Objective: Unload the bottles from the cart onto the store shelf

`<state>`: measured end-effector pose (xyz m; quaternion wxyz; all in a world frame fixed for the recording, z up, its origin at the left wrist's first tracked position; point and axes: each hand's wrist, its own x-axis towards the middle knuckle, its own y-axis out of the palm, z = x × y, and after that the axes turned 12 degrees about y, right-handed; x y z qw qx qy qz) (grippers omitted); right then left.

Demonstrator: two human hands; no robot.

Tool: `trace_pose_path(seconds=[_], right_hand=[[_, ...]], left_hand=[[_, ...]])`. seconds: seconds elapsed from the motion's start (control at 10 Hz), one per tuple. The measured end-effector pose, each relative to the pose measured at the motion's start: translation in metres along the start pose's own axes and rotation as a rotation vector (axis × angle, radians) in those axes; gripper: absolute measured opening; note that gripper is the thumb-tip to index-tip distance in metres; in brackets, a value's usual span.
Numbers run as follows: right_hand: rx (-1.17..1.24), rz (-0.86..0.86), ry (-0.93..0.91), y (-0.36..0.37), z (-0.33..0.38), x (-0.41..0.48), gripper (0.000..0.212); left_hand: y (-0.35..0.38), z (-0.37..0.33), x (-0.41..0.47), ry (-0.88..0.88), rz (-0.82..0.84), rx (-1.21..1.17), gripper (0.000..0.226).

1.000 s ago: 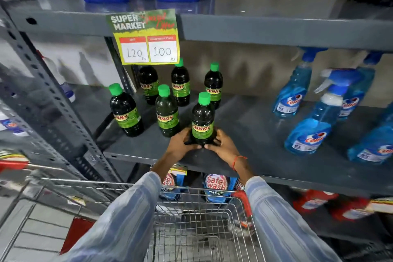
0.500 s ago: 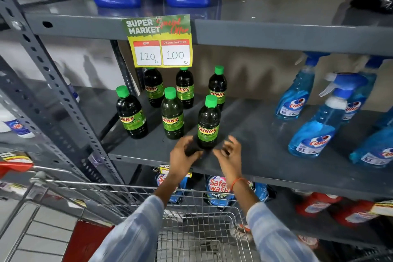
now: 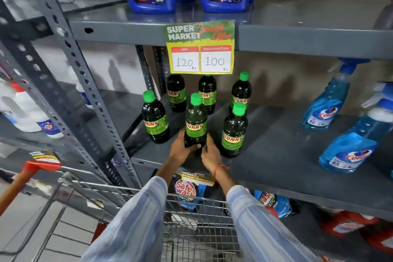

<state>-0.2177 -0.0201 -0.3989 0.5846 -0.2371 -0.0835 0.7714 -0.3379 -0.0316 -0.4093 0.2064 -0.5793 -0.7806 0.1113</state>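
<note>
Both the left hand (image 3: 180, 151) and the right hand (image 3: 209, 153) were cupped around the base of one SUNNY bottle (image 3: 196, 121), standing near the front edge of the grey shelf (image 3: 276, 155). Six green-capped SUNNY bottles stood there in all, under a "SUPER MARKET Special Offer" tag (image 3: 201, 47) reading 120 and 100. The wire cart (image 3: 191, 229) sat below.

Left hand (image 3: 180, 150) and right hand (image 3: 209, 154) cupping base of dark green-capped plastic bottle (image 3: 196, 122), upright on grey metal shelf (image 3: 276, 155); five matching bottles around; wire cart (image 3: 191, 229) below.
</note>
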Motion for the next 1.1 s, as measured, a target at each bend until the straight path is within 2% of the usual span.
trace_pose_path(seconds=[0.2,0.3,0.4,0.6,0.8,1.0,1.1], right_hand=[[-0.014,0.007,-0.003,-0.001,-0.014,0.006,0.051],[-0.036,0.016,-0.032,0.000,-0.016,0.005,0.051],[-0.013,0.009,-0.060,0.000,-0.015,0.002,0.050],[0.041,-0.031,-0.058,-0.001,-0.014,0.001,0.045],[0.035,-0.028,-0.061,-0.003,-0.012,-0.007,0.043],[0.043,0.063,-0.006,-0.001,-0.013,-0.013,0.055],[0.029,0.094,0.067,-0.004,-0.017,-0.016,0.046]], left_hand=[[-0.018,0.020,-0.016,-0.002,0.014,-0.006,0.054],[-0.023,0.029,-0.017,-0.003,0.036,-0.015,0.055],[-0.024,0.029,-0.014,-0.019,0.042,-0.009,0.069],[-0.024,0.023,-0.014,-0.061,0.053,-0.060,0.056],[-0.026,0.020,-0.014,-0.055,0.085,-0.046,0.057],[-0.021,0.001,-0.025,-0.119,0.062,0.079,0.079],[-0.008,-0.028,-0.045,-0.168,0.072,0.324,0.062]])
